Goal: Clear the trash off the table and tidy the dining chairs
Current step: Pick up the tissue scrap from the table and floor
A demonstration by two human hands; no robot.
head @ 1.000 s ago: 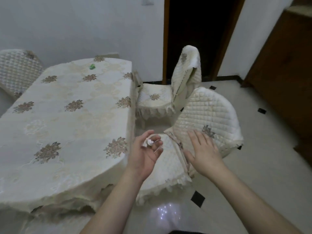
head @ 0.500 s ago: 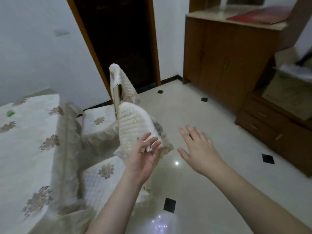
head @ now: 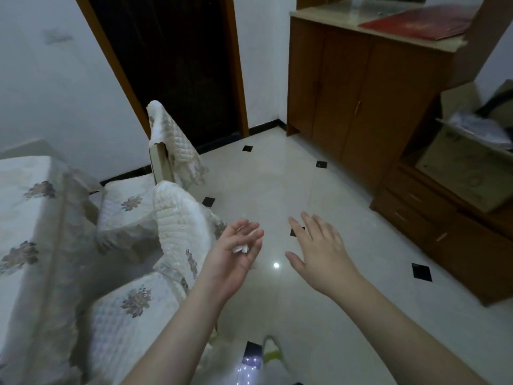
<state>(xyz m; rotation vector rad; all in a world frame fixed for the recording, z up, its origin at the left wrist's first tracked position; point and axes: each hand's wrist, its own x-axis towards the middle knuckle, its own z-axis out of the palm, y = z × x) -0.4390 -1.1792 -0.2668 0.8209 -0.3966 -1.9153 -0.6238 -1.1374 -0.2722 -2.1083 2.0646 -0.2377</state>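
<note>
My left hand (head: 236, 255) is palm up over the floor, its fingers loosely curled round small white scraps of trash (head: 241, 248). My right hand (head: 319, 251) hovers beside it with fingers spread, holding nothing. Left of the hands stands the near dining chair (head: 177, 218) in a quilted cream cover, its seat toward the table. Behind it is a second covered chair (head: 166, 140). The table (head: 25, 207) with its flowered cloth fills the left edge.
A wooden cabinet (head: 361, 87) with a red folder (head: 416, 20) on top lines the right wall, with low drawers (head: 433, 226) and a cardboard box (head: 466, 173) beyond. A dark doorway (head: 177, 59) is at the back. Glossy tiled floor (head: 277, 184) lies ahead.
The view has swung right, away from the table toward the cabinet. My right hand came off the near chair's back and now hangs free. My left hand keeps the scraps.
</note>
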